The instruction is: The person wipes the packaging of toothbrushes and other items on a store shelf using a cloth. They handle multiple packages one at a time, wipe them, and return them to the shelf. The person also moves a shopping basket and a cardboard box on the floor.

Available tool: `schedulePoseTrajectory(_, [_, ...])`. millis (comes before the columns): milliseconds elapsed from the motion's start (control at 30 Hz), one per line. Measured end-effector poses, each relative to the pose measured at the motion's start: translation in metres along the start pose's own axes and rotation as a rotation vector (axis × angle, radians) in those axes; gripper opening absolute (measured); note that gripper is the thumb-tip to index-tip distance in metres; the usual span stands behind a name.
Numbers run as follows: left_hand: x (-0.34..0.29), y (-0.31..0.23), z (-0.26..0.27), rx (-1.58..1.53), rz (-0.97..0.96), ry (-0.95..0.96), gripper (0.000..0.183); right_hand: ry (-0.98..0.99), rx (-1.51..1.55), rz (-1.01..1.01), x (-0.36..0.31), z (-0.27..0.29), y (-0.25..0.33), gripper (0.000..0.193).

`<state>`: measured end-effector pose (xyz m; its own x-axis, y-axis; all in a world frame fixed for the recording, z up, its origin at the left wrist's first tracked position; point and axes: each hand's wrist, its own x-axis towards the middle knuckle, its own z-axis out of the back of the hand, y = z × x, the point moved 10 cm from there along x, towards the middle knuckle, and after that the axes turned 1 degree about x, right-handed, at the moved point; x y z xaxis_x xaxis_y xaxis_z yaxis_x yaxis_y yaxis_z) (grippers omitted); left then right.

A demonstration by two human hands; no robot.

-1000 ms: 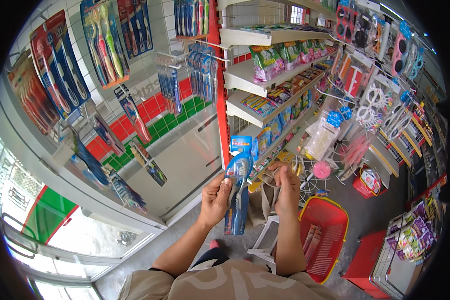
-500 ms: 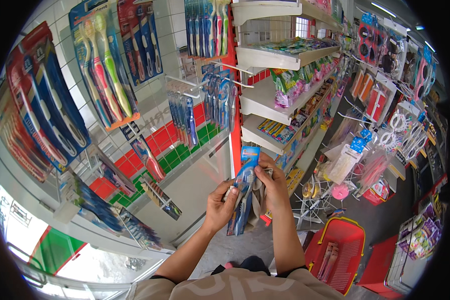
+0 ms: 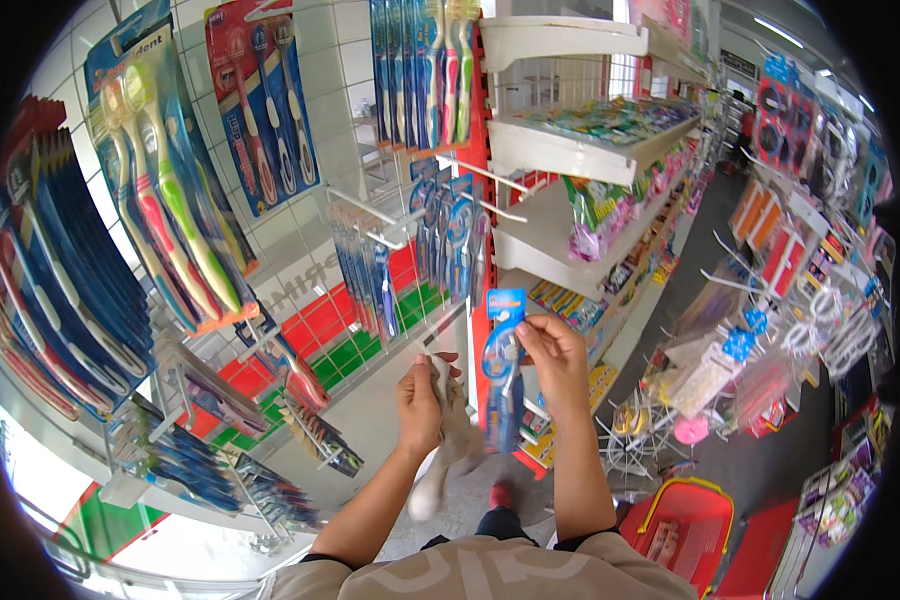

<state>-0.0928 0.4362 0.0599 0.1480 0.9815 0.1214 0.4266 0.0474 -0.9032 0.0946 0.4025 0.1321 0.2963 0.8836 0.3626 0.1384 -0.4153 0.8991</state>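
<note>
Between the thumb and fingers of my right hand [image 3: 558, 362] is a blue packaged toothbrush [image 3: 502, 385], hanging upright and gripped at its right edge. My left hand [image 3: 422, 400] is closed around a crumpled beige cloth [image 3: 456, 432], which dangles below the fist beside the pack. The two hands are apart, in front of a wire grid. On its hooks just beyond them hang several similar blue toothbrush packs [image 3: 442, 225] and a row of slim blue toothbrushes [image 3: 362, 265].
Larger toothbrush packs [image 3: 175, 190] crowd the grid at left. White shelves [image 3: 560, 145] with colourful packets run back at centre right. A rack of hanging accessories [image 3: 770, 330] lines the right side. A red basket [image 3: 705, 515] with packs inside stands low at right.
My left hand has let go of the toothbrush pack and moved left with the cloth. My right hand now holds the pack alone. The view has shifted slightly.
</note>
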Motion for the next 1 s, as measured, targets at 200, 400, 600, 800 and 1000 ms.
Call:
schedulePoseTrajectory(200, [0.042, -0.019, -0.02, -0.173, -0.026, 0.003, 0.022, 0.11, -0.115, 0.022, 0.034, -0.009, -0.006, 0.016])
schedulePoseTrajectory(400, [0.061, -0.045, -0.051, 0.176, -0.116, 0.006, 0.02, 0.157, -0.2, 0.005, 0.051, -0.019, -0.017, 0.012])
schedulePoseTrajectory(600, [0.069, -0.052, -0.069, 0.379, -0.149, 0.075, 0.014, 0.242, -0.384, 0.268, 0.057, -0.018, 0.017, 0.009])
schedulePoseTrajectory(800, [0.071, -0.056, -0.085, 0.455, -0.146, 0.118, 0.015, 0.265, -0.361, 0.274, 0.06, -0.01, 0.019, 0.008])
schedulePoseTrajectory(1000, [0.067, -0.062, -0.1, 0.524, -0.157, 0.144, 0.018, 0.213, -0.115, 0.11, 0.06, 0.002, -0.004, 0.009])
